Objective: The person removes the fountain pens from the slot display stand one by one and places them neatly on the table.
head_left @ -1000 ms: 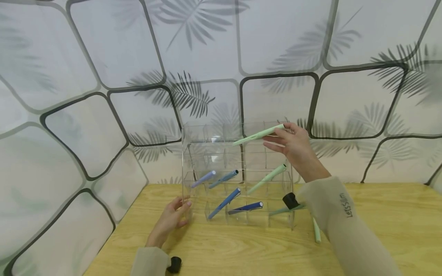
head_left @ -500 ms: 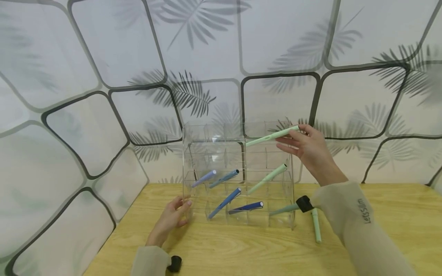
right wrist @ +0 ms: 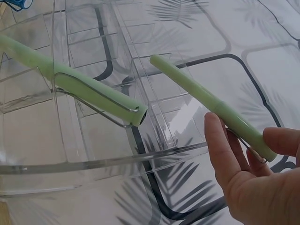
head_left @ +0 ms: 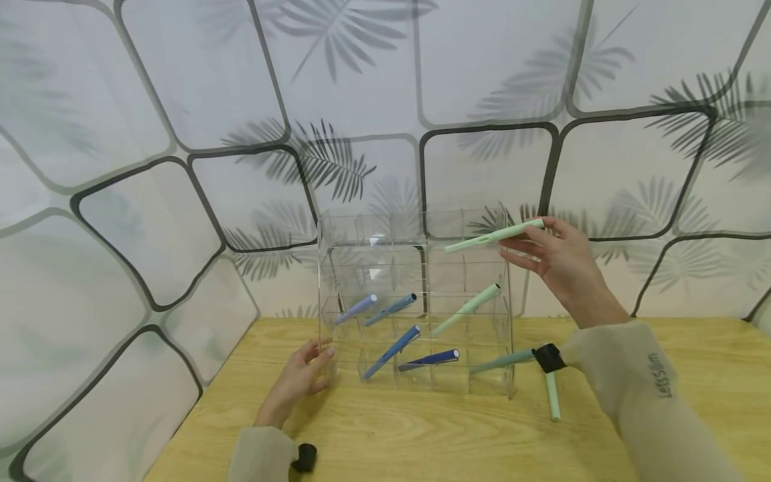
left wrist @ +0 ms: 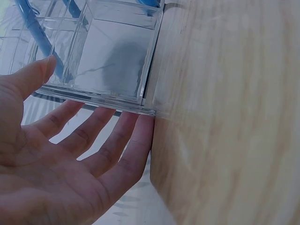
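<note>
A light green pen (head_left: 495,235) with a metal clip is pinched near its clip end between the thumb and fingers of my right hand (head_left: 569,264). It slants in front of the upper right of a clear acrylic rack (head_left: 511,351), its free end pointing left. Below it, another light green pen (head_left: 468,309) leans in a right-hand compartment. My left hand (head_left: 294,385) rests at the rack's lower left side. In the left wrist view, its fairly straight fingers (left wrist: 101,126) touch the side panel while the thumb lies by the front edge.
Lower compartments hold a lilac pen (head_left: 357,309), a steel-blue pen (head_left: 391,310), a blue pen (head_left: 393,351), a dark blue pen (head_left: 429,360) and a grey-green pen (head_left: 500,361). One light green pen (head_left: 553,398) lies on the wooden table (head_left: 385,442). A patterned curtain (head_left: 488,80) hangs behind.
My right hand has moved to the right with the light green pen, away from the rack's middle. My left hand has stayed at the rack's side.
</note>
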`<state>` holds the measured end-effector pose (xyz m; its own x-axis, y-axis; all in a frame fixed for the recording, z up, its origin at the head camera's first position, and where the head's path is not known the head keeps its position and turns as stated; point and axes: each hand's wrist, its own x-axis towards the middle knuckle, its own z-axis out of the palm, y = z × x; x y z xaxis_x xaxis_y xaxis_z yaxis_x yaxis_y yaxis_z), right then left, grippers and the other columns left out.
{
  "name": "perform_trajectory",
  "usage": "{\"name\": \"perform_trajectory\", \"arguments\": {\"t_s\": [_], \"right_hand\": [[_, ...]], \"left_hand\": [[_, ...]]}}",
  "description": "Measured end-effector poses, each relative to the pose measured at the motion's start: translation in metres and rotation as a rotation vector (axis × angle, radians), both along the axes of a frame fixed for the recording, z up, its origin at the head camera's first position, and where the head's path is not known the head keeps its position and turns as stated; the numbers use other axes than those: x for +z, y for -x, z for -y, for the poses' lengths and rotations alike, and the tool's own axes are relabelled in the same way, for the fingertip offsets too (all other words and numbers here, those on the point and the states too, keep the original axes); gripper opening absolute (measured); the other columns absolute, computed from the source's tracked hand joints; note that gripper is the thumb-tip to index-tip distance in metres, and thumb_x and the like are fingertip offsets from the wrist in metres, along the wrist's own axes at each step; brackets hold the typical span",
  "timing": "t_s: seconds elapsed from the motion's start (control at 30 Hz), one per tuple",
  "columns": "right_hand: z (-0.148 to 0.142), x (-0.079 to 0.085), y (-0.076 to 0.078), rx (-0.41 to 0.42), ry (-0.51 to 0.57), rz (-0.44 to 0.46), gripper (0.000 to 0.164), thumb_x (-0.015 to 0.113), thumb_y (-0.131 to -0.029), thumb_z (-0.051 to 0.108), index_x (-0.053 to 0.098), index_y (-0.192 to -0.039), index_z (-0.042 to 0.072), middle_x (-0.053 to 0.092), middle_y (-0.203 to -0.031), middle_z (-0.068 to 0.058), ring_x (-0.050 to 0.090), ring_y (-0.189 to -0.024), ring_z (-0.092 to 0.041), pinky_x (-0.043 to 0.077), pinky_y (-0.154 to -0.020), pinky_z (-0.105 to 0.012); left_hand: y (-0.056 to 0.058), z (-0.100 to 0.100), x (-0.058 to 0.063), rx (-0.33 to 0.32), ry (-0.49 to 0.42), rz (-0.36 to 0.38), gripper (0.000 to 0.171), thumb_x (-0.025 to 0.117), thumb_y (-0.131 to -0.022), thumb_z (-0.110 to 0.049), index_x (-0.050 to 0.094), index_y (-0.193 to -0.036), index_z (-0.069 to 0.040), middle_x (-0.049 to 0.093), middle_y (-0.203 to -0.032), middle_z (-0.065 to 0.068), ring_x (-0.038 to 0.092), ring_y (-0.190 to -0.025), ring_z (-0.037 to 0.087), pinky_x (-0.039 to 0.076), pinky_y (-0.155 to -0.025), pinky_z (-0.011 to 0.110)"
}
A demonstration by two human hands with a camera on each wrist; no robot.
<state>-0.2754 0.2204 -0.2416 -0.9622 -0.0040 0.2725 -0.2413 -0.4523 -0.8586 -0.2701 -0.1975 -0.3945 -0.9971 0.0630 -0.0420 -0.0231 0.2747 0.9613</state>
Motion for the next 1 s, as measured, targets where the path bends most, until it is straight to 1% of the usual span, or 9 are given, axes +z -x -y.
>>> {"name": "perform_trajectory", "arguments": {"t_s": [0.13, 0.27, 0.33, 0.4, 0.53, 0.63, 0.8, 0.87, 1.0], "right_hand": [[-0.006, -0.001, -0.002, -0.003, 0.01, -0.001, 0.022, 0.062, -0.101, 0.01, 0.047, -0.114, 0.001, 0.069, -0.1, -0.008, 0.072, -0.094, -0.021, 0.058, -0.086, -0.037], [-0.013, -0.003, -0.004, 0.01, 0.056, -0.01, 0.015, 0.063, -0.1, 0.008, 0.051, -0.109, 0.002, 0.07, -0.1, -0.01, 0.072, -0.094, -0.023, 0.059, -0.085, -0.039], [-0.016, -0.004, -0.005, 0.014, 0.067, -0.018, 0.009, 0.06, -0.102, 0.006, 0.052, -0.106, 0.003, 0.07, -0.1, -0.011, 0.072, -0.095, -0.024, 0.059, -0.085, -0.04], [-0.019, -0.005, -0.006, 0.016, 0.08, -0.02, 0.008, 0.059, -0.102, 0.006, 0.052, -0.104, 0.003, 0.071, -0.1, -0.011, 0.073, -0.096, -0.024, 0.059, -0.085, -0.04], [-0.025, -0.008, -0.007, 0.012, 0.087, -0.012, 0.016, 0.061, -0.101, 0.007, 0.045, -0.101, 0.005, 0.071, -0.1, -0.011, 0.072, -0.096, -0.025, 0.059, -0.084, -0.041], [-0.031, -0.01, -0.009, 0.005, 0.109, 0.005, 0.019, 0.064, -0.1, 0.007, 0.044, -0.102, 0.005, 0.069, -0.101, -0.011, 0.072, -0.095, -0.026, 0.06, -0.084, -0.041], [-0.039, -0.013, -0.012, 0.005, 0.162, -0.004, 0.002, 0.053, -0.104, 0.004, 0.052, -0.106, 0.003, 0.069, -0.1, -0.014, 0.072, -0.093, -0.029, 0.06, -0.081, -0.043], [-0.042, -0.014, -0.012, 0.01, 0.165, -0.015, 0.003, 0.051, -0.105, 0.003, 0.053, -0.105, 0.003, 0.069, -0.1, -0.014, 0.072, -0.093, -0.029, 0.06, -0.081, -0.043], [-0.044, -0.014, -0.011, 0.015, 0.166, -0.025, 0.002, 0.055, -0.104, 0.002, 0.054, -0.105, 0.003, 0.069, -0.099, -0.014, 0.072, -0.093, -0.03, 0.06, -0.083, -0.043]], "left_hand": [[0.0, 0.0, 0.0, 0.001, -0.002, -0.006, 0.05, 0.058, -0.105, -0.023, 0.046, -0.147, 0.002, 0.044, -0.146, 0.031, 0.048, -0.128, 0.04, 0.06, -0.074, 0.031], [-0.001, 0.0, 0.0, -0.002, -0.008, -0.009, 0.051, 0.059, -0.105, -0.023, 0.047, -0.147, 0.002, 0.045, -0.146, 0.031, 0.048, -0.129, 0.042, 0.06, -0.076, 0.034], [-0.001, 0.0, 0.0, -0.007, -0.009, -0.013, 0.051, 0.059, -0.105, -0.024, 0.046, -0.147, 0.002, 0.043, -0.147, 0.032, 0.046, -0.131, 0.044, 0.06, -0.078, 0.036], [-0.001, 0.0, 0.0, -0.014, -0.009, -0.014, 0.052, 0.059, -0.105, -0.025, 0.046, -0.148, 0.002, 0.042, -0.147, 0.032, 0.044, -0.133, 0.045, 0.06, -0.079, 0.037], [-0.002, 0.001, 0.0, -0.023, -0.016, -0.007, 0.053, 0.058, -0.105, -0.026, 0.044, -0.149, 0.002, 0.039, -0.149, 0.033, 0.041, -0.134, 0.047, 0.059, -0.083, 0.04], [-0.004, 0.001, -0.001, -0.029, -0.02, 0.005, 0.054, 0.057, -0.106, -0.026, 0.043, -0.149, 0.001, 0.036, -0.15, 0.033, 0.039, -0.136, 0.049, 0.058, -0.088, 0.043], [-0.004, 0.0, 0.0, -0.037, -0.019, 0.007, 0.054, 0.057, -0.106, -0.027, 0.043, -0.149, 0.002, 0.033, -0.152, 0.034, 0.037, -0.137, 0.05, 0.058, -0.089, 0.045], [-0.003, 0.0, 0.0, -0.031, -0.015, 0.0, 0.052, 0.057, -0.106, -0.026, 0.044, -0.148, 0.002, 0.035, -0.151, 0.034, 0.039, -0.136, 0.05, 0.058, -0.088, 0.044], [-0.003, 0.0, 0.001, -0.011, -0.008, -0.011, 0.051, 0.057, -0.106, -0.024, 0.045, -0.147, 0.002, 0.038, -0.149, 0.033, 0.041, -0.135, 0.049, 0.059, -0.085, 0.041]]}}
